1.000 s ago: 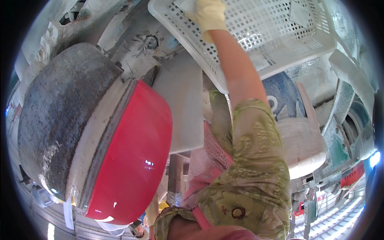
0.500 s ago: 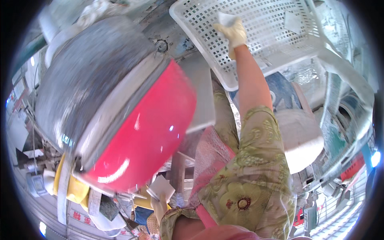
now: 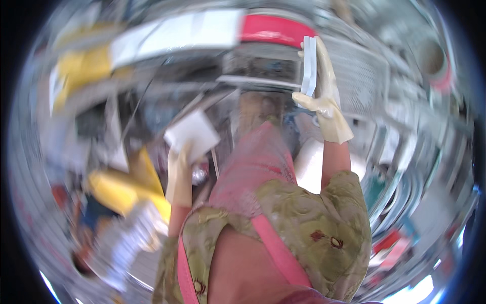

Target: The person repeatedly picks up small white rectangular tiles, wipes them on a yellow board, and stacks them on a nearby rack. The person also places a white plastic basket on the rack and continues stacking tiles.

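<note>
My left hand [image 3: 178,175], in a pale rubber glove, grips a flat white square tile [image 3: 195,133] by its lower edge, left of my pink apron. My right hand [image 3: 328,104] wears the same kind of glove and is raised at the upper right. Between its thumb and fingers it holds thin white tiles [image 3: 308,68], standing edge-on and close together, apparently two. A gap separates the two hands.
Behind my right hand is a white perforated plastic basket [image 3: 360,76]. A glossy red surface [image 3: 276,30] curves along the far side. Yellow material [image 3: 119,190] and another person [image 3: 93,228] show at left. Much of the surroundings is smeared by motion.
The view has swung round. My right hand has come away from the basket's inside and now holds tiles upright. My left hand, with its tile, shows more fully and farther forward.
</note>
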Available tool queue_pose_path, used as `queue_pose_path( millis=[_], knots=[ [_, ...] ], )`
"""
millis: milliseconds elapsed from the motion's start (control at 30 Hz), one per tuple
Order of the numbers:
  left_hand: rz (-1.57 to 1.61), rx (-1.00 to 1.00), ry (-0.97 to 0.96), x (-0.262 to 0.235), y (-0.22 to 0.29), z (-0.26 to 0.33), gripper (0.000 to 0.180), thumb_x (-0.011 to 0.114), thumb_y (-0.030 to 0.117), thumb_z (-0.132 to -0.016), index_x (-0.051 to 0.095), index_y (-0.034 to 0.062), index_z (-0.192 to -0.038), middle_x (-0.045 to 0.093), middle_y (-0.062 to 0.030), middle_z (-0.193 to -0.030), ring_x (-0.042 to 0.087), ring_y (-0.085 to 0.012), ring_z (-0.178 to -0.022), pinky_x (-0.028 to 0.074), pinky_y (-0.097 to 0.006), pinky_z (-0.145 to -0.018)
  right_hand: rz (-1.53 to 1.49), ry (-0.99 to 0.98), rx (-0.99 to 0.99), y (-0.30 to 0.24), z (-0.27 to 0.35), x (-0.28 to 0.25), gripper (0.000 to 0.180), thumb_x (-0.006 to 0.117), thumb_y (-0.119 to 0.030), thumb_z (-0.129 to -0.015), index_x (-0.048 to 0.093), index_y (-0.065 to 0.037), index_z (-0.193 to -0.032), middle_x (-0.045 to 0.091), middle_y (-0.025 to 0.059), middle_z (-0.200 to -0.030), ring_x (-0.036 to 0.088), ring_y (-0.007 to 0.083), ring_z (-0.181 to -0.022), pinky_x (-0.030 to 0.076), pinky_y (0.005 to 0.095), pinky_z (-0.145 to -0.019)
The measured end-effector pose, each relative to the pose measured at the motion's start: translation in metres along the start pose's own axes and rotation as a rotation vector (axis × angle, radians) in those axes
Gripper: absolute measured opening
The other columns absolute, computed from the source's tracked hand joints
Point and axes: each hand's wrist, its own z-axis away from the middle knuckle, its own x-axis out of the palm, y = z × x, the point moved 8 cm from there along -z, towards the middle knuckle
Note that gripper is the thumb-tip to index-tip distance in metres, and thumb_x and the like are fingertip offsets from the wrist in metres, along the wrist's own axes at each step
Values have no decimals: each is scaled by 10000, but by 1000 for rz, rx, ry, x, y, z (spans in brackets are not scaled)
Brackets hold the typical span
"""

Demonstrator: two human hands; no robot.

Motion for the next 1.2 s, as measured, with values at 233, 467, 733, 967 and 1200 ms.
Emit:
queue_pose_path(
  millis=[233, 467, 733, 967, 1200],
  knots=[
    [350, 358, 35, -99, -23, 73, 561, 549, 448, -1030, 591, -64, -1255, 701, -103, -1007, 625, -136, -727, 486, -259, -668, 467, -829, -522, -71, 80, 304, 1276, 936, -290, -526, 278, -78, -1599, 464, 188, -1528, 481, 398, -1360, 401, 481, -1145],
    [129, 409, 626, -209, -90, 151, 625, 535, 539, -1030, 629, -36, -1256, 707, -116, -1076, 658, -180, -928, 526, -330, -757, 551, -1299, -936, -85, 212, 466, 1239, 924, -314, -554, 269, -52, -1572, 497, 200, -1442, 488, 369, -1340, 338, 528, -1175],
    [87, 335, 878, -248, -177, 233, 519, 612, 444, -1012, 659, -49, -1170, 716, -112, -923, 661, -195, -808, 523, -361, -700, 354, -1517, -1036, -34, 320, 510, 1271, 932, -326, -578, 222, -11, -1583, 456, 247, -1466, 455, 414, -1362, 328, 540, -1181],
    [176, 181, 715, -262, -207, 231, 592, 623, 486, -990, 653, -81, -1158, 726, -159, -957, 709, -236, -814, 559, -347, -704, 289, -1548, -817, 7, 356, 528, 1230, 939, -300, -593, 233, -11, -1557, 404, 254, -1507, 423, 438, -1383, 368, 480, -1166],
    [22, 205, 763, -267, -219, 209, 622, 638, 515, -947, 647, -66, -1169, 719, -247, -964, 707, -369, -838, 527, -428, -763, 433, -1598, -561, 34, 350, 525, 1376, 959, -383, -595, 103, -49, -1619, 319, 223, -1592, 366, 378, -1460, 354, 440, -1200]
  ],
)
